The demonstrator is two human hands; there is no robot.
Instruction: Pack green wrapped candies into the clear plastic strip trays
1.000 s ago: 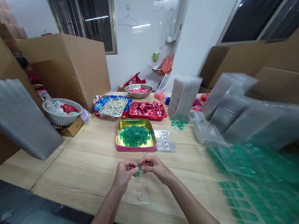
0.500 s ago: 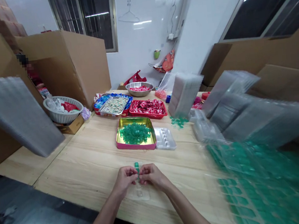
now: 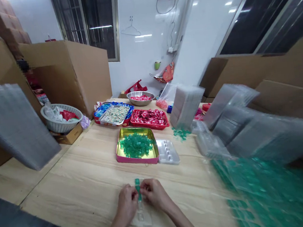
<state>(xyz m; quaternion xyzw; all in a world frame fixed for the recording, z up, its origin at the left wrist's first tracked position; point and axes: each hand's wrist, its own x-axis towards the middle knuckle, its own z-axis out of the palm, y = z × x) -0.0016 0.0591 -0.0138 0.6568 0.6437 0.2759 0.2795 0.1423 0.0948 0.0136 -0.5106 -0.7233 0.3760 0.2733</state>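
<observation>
A narrow clear plastic strip tray point(image 3: 141, 215) lies on the table, with green pieces point(image 3: 137, 182) in its far compartments and clear ones nearer. My left hand point(image 3: 127, 202) is closed at the strip's left side, its fingertips at a green piece. From the right, my right hand point(image 3: 152, 193) pinches at the same part of the strip. What exactly sits between the fingertips is too small to tell. Beyond the hands stands a gold-lined pink tin point(image 3: 138, 160) holding many green pieces point(image 3: 137, 145). A white compartment tray point(image 3: 168, 152) touches the tin's right side.
Behind the tin are a red tray of red packets point(image 3: 150, 118), a silver tray point(image 3: 116, 114) and a metal bowl point(image 3: 141, 97). Clear plastic stacks point(image 3: 185, 106) and green-filled sheets point(image 3: 267, 188) occupy the right. A white basket point(image 3: 61, 119) and another plastic stack point(image 3: 17, 124) are left.
The view has tilted up slightly, so the table items and hands appear lower. Both hands remain at the strip, with the left hand turned more over its side.
</observation>
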